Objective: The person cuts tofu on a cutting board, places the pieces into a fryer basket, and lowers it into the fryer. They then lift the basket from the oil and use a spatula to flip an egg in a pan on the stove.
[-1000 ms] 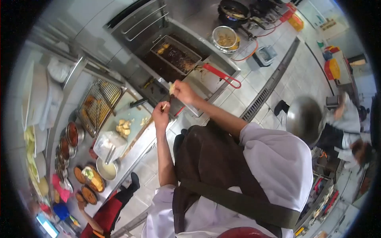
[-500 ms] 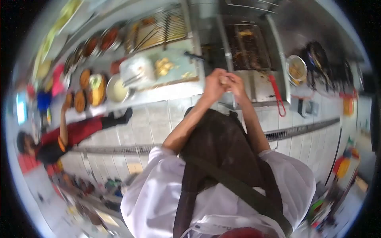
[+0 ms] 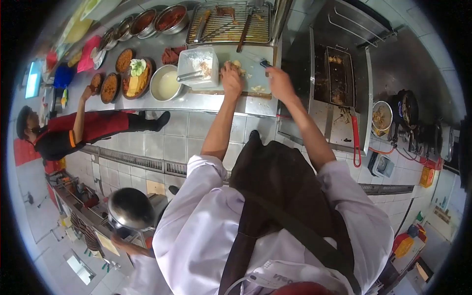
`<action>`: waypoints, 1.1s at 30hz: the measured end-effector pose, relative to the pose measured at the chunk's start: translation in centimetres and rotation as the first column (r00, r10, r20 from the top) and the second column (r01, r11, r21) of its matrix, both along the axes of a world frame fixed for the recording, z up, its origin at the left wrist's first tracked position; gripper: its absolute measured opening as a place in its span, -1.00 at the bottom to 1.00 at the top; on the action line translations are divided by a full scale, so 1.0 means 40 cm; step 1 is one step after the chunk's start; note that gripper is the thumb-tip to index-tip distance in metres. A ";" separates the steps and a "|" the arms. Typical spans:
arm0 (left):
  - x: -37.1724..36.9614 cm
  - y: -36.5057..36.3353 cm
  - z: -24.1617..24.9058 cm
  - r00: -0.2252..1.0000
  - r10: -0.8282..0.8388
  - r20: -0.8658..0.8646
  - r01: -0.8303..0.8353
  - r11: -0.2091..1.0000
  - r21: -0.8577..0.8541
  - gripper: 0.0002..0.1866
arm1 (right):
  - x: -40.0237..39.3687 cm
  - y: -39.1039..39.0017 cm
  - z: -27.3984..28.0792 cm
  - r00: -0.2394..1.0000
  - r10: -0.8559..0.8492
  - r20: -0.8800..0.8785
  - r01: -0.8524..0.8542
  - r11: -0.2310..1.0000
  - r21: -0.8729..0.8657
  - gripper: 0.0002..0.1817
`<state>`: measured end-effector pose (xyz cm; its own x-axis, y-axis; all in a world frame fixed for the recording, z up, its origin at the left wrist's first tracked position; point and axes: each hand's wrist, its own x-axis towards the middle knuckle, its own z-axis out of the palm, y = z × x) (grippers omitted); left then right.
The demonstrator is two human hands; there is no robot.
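Note:
My left hand (image 3: 231, 80) is over the pale green cutting board (image 3: 255, 53), its fingers bent onto a small heap of pale yellow food pieces (image 3: 239, 67). Part of the heap is hidden under the fingers. To the right, my right hand (image 3: 281, 84) is closed at the black handle of a knife (image 3: 265, 64), whose blade points up and left across the board. Chopped pale bits (image 3: 258, 89) lie near the board's front edge. Left of my left hand stands a white plastic tub (image 3: 198, 61) with tongs (image 3: 191, 75) laid across it.
A pot of pale liquid (image 3: 165, 83) and filled brown bowls (image 3: 110, 88) line the counter leftward. Behind the board is a wire rack (image 3: 228, 22). A fryer basket with a red handle (image 3: 356, 142) stands right. One co-worker (image 3: 73, 128) reaches to the bowls; another's arm (image 3: 129, 246) is near a steel bowl (image 3: 131, 209).
My hands were together in front of the board around something small. They have parted: the left moved onto the food pieces, the right onto the knife. A steel bowl came into view lower left.

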<state>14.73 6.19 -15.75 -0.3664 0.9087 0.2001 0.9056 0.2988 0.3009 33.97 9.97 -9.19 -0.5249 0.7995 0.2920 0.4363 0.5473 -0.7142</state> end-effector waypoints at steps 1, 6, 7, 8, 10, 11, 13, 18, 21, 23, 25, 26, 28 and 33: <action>-0.003 -0.010 -0.017 0.997 -0.023 0.071 0.016 0.995 0.101 -0.64 | -0.065 0.011 -0.018 0.996 0.067 0.062 -0.068 0.998 0.002 -0.61; -0.019 -0.027 -0.029 0.969 -0.138 0.206 0.066 0.944 0.324 -0.74 | -0.219 0.035 -0.131 0.953 0.191 0.234 -0.223 0.967 0.121 -0.61; -0.016 -0.032 -0.014 0.955 -0.161 0.250 0.061 0.929 0.366 -0.74 | -0.219 0.044 -0.134 0.954 0.183 0.237 -0.217 0.968 0.125 -0.61; -0.013 -0.031 0.000 0.938 -0.187 0.293 0.055 0.912 0.406 -0.74 | -0.216 0.055 -0.138 0.970 0.165 0.181 -0.176 0.983 0.047 -0.64; -0.015 -0.021 -0.012 0.925 -0.193 0.326 0.046 0.911 0.409 -0.71 | -0.191 0.059 -0.133 0.984 0.122 0.133 -0.118 0.992 -0.044 -0.66; -0.020 -0.010 -0.017 0.930 -0.173 0.324 0.018 0.902 0.431 -0.71 | -0.170 0.063 -0.130 0.999 0.007 0.039 -0.001 0.989 -0.151 -0.67; -0.023 0.000 -0.027 0.916 -0.192 0.352 -0.024 0.850 0.527 -0.72 | -0.118 0.078 -0.146 0.977 -0.188 -0.097 0.133 0.901 -0.412 -0.72; -0.012 0.003 0.018 0.859 -0.156 0.488 -0.108 0.876 0.470 -0.74 | 0.208 0.100 -0.072 0.890 -0.455 0.025 0.455 0.881 -0.129 -0.73; -0.003 0.001 0.014 0.806 -0.107 0.583 -0.169 0.902 0.398 -0.69 | 0.357 0.162 -0.100 0.755 -0.557 0.346 0.609 0.791 -0.057 -0.73; -0.006 0.012 -0.040 0.773 -0.156 0.615 -0.174 0.879 0.443 -0.69 | 0.409 0.190 -0.148 0.750 -0.522 0.405 0.595 0.801 -0.070 -0.69; -0.015 0.011 -0.054 0.713 -0.182 0.677 -0.189 0.880 0.435 -0.69 | 0.414 0.205 -0.155 0.749 -0.497 0.438 0.609 0.777 -0.158 -0.61; -0.005 0.010 -0.034 0.684 -0.148 0.714 -0.202 0.903 0.380 -0.69 | 0.393 0.201 -0.131 0.723 -0.489 0.487 0.643 0.734 -0.217 -0.56; 0.021 -0.011 0.045 0.698 -0.159 0.698 -0.162 0.915 0.370 -0.65 | 0.314 0.151 -0.107 0.761 -0.499 0.415 0.584 0.805 -0.103 -0.52; 0.057 -0.009 0.012 0.545 -0.158 0.823 -0.168 0.942 0.292 -0.56 | 0.015 -0.003 0.011 0.997 -0.070 -0.027 0.065 0.987 -0.145 -0.49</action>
